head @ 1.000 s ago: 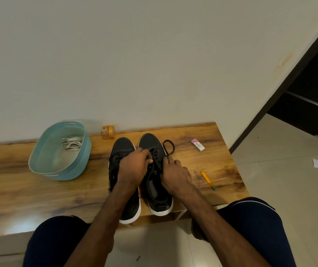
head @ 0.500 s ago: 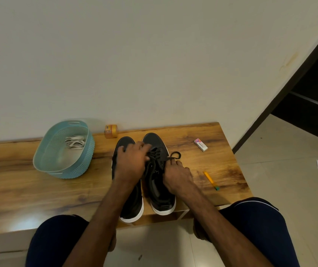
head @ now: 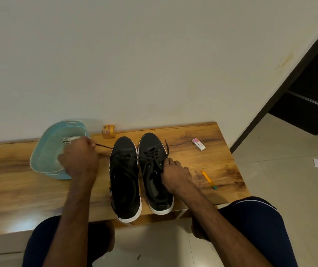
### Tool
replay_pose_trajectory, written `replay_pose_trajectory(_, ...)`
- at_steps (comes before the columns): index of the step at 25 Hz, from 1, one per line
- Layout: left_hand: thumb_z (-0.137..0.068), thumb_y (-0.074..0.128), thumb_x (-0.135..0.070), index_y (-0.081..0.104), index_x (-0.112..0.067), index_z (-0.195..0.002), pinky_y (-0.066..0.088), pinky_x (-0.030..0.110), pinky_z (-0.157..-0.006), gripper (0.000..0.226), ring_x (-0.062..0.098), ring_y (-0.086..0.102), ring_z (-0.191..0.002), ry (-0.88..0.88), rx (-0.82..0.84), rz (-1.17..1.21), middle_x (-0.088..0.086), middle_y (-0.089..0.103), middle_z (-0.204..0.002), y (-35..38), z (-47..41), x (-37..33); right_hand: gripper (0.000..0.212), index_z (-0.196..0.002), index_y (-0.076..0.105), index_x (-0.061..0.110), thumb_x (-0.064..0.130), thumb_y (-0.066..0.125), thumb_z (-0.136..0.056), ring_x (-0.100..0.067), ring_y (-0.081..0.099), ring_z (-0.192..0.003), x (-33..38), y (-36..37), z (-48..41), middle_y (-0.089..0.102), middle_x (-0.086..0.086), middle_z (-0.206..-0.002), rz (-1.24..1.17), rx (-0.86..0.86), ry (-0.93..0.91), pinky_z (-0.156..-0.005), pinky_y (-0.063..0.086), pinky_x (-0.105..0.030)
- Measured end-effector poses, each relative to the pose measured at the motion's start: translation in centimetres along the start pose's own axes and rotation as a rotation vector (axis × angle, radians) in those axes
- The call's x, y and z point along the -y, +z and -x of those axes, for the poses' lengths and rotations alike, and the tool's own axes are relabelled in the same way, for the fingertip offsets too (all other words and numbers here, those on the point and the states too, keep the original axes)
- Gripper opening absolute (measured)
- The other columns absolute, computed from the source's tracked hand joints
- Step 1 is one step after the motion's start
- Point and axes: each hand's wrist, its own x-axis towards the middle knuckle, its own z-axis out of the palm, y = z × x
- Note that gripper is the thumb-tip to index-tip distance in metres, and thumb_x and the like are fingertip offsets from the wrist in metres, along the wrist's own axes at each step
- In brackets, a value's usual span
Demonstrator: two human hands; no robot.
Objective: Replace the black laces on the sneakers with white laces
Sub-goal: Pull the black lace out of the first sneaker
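Well, the left sneaker [head: 125,176] and the right sneaker [head: 155,189] stand side by side on the counter [head: 19,189], with their heels over its front edge. Bare wood lies on both sides of them. The left hand [head: 79,158] has its grip pinched on the black lace [head: 104,146], which is stretched tight across the left sneaker. The right hand [head: 175,174] has its grip clamped on the right sneaker at the eyelets. The teal basket [head: 46,157], partly behind the left hand, holds the white laces [head: 69,140].
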Motion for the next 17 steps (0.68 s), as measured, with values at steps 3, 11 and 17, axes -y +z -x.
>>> replay_pose_trajectory(3,-0.092,0.062,-0.022,0.061,-0.023,-0.126,0.041,0.053,-0.101,0.034,0.031,0.054,-0.119,0.330,0.137,-0.112,0.007,0.057,-0.130,1.9,2.4,-2.9,0.060,-0.148,0.028,0.004,0.030,0.047,-0.098,-0.030,0.043,-0.130,0.1,0.0,-0.2,0.042,-0.012,-0.147,0.012,0.001,0.011,-0.102,0.042,-0.052)
replay_pose_trajectory(11,-0.100,0.051,-0.030,0.065,-0.029,-0.108,0.023,0.052,-0.117,0.016,0.018,0.057,-0.113,0.614,0.376,-0.052,-0.006,0.064,-0.112,5.1,6.2,-6.9,0.062,-0.149,0.028,0.005,0.031,0.050,-0.097,-0.028,0.042,-0.131,-0.1,0.3,-0.4,0.041,-0.011,-0.149,-0.014,0.020,0.010,-0.103,0.041,-0.051)
replay_pose_trajectory(17,-0.090,0.068,-0.027,0.074,-0.022,-0.091,0.048,0.038,-0.075,0.009,0.032,0.068,-0.085,0.170,-0.026,0.150,0.005,0.073,-0.088,0.1,1.0,-2.1,0.064,-0.152,0.023,0.008,0.032,0.048,-0.098,-0.031,0.041,-0.133,-0.4,-0.1,-0.4,0.040,-0.010,-0.150,-0.044,0.020,0.000,-0.105,0.039,-0.055)
